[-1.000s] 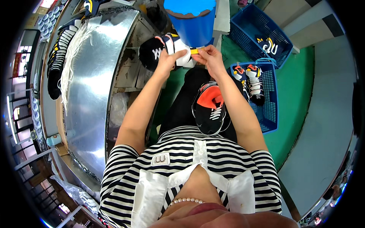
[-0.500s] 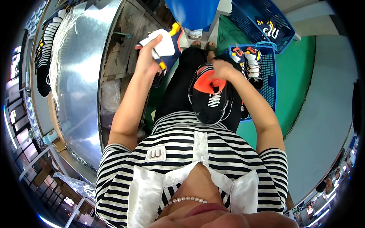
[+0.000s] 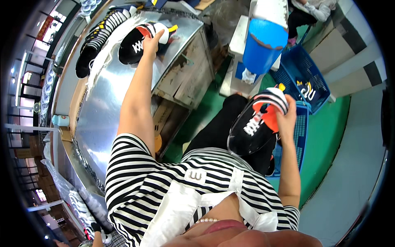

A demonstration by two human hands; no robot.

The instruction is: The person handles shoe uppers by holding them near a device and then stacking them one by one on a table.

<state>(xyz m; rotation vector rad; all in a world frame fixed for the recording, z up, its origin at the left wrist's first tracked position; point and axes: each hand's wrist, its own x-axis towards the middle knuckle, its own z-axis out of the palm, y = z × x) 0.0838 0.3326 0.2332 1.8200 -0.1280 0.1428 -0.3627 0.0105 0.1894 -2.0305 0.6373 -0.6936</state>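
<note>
Head view, the only one I have. My left hand [image 3: 151, 41] is stretched out over the shiny metal table [image 3: 103, 107], fingers closed around the heel of a black sneaker [image 3: 140, 41] with white and orange at the back. The shoe sits at the far end of the table, just beside a row of black-and-white shoes [image 3: 96, 37]; I cannot tell whether its sole is fully down yet.

My right hand [image 3: 286, 119] grips a second black sneaker [image 3: 255, 127] with white laces and an orange lining, held over my lap, toe toward me, next to the blue basket [image 3: 302, 136]. A blue bucket [image 3: 263, 45] stands ahead, near a second blue crate [image 3: 304, 82].

To do this well, I judge the left shoe should land flat and lined up with the row before I let go, well in from the table edge. Right grip should stay firm at the collar, or the shoe could tip off my lap.
</note>
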